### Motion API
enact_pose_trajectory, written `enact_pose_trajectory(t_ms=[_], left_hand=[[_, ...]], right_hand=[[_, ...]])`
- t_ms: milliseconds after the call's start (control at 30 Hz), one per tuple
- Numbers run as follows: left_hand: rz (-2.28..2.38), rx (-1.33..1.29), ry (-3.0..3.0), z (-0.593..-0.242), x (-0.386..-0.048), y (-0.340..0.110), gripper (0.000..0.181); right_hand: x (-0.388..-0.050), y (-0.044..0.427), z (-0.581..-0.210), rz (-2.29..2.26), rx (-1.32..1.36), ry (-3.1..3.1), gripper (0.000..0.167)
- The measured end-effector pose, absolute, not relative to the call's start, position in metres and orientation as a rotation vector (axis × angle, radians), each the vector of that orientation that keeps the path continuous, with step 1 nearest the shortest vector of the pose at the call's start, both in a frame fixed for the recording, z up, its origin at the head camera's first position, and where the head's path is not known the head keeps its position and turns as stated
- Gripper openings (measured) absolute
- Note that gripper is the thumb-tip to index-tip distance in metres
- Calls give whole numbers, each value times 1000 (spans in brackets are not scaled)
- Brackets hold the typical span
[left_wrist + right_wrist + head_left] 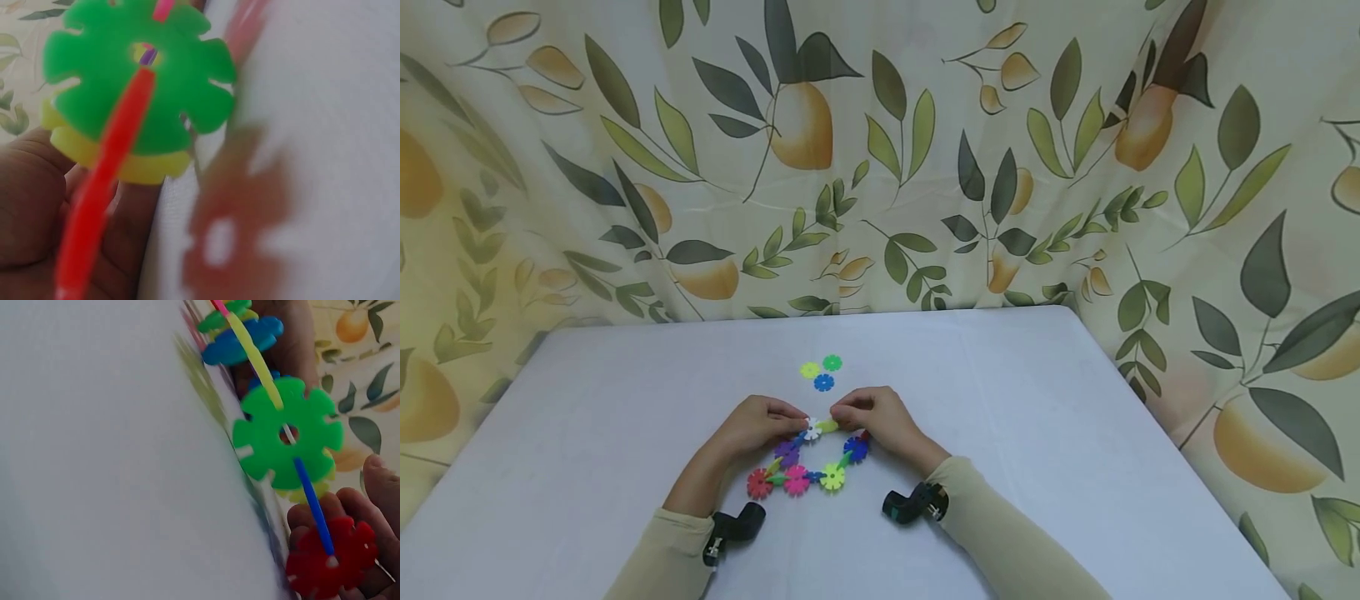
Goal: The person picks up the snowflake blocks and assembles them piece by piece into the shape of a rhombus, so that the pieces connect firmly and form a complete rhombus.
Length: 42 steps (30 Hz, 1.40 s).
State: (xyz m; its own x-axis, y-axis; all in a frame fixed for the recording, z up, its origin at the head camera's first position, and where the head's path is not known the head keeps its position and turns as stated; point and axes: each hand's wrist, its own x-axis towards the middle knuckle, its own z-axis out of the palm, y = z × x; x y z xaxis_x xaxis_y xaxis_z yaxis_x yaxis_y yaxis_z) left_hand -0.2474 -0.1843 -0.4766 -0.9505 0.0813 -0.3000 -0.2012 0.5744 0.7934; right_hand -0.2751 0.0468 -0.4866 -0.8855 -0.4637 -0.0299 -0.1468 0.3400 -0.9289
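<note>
A loop of interlocked plastic snowflake discs lies on the table between my hands. My left hand (758, 427) pinches the white snowflake disc (812, 430) at the loop's far side. Beside it, a yellow snowflake disc (828, 426) is held by the fingertips of my right hand (880, 417). The near part has a pink disc (797, 480), a red disc (759, 483) and a yellow-green disc (832, 477). A dark blue disc (856, 449) sits under my right hand. Close up, the left wrist view has a green disc (137, 106) with a red disc (103, 181) edge-on.
Beyond my hands lie three loose discs: yellow (809, 371), green (832, 362) and blue (823, 382). White cloth covers the table (1000, 375). A leaf-and-fruit patterned curtain (895, 242) hangs along its back and right side.
</note>
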Motion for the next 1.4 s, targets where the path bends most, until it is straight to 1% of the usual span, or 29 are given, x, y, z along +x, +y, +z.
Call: enact_pose_trajectory(t_ms=[133,400,533,700,867,1067,1400], left_hand=[[1332,-106,2482,-478,-249,-184,27],[1329,-104,2457,-481,-249,-185,25],[1356,-75,2432,-482,-248,-188,26],[1386,-61,2417,-480,-246,-188,25],[1405,-48,2413,-480,-246,-189,25],[1401,-50,2418,-480,-249,-189,23],[1394,-18,2419,-478,-250,-191,26]], right_hand=[[-283,55,-484,-1612,-494,2290,31],[-313,55,-475,-1519,-412,2395,26],[-331,46,-472,-1366,-471,2483,23],[-344,33,-470,-1204,-573,2534,22],[-351,24,-469,-1089,-663,2573,25],[-355,18,-468,-1023,-686,2586,30],[-355,15,-467,-950,-688,2618,29]])
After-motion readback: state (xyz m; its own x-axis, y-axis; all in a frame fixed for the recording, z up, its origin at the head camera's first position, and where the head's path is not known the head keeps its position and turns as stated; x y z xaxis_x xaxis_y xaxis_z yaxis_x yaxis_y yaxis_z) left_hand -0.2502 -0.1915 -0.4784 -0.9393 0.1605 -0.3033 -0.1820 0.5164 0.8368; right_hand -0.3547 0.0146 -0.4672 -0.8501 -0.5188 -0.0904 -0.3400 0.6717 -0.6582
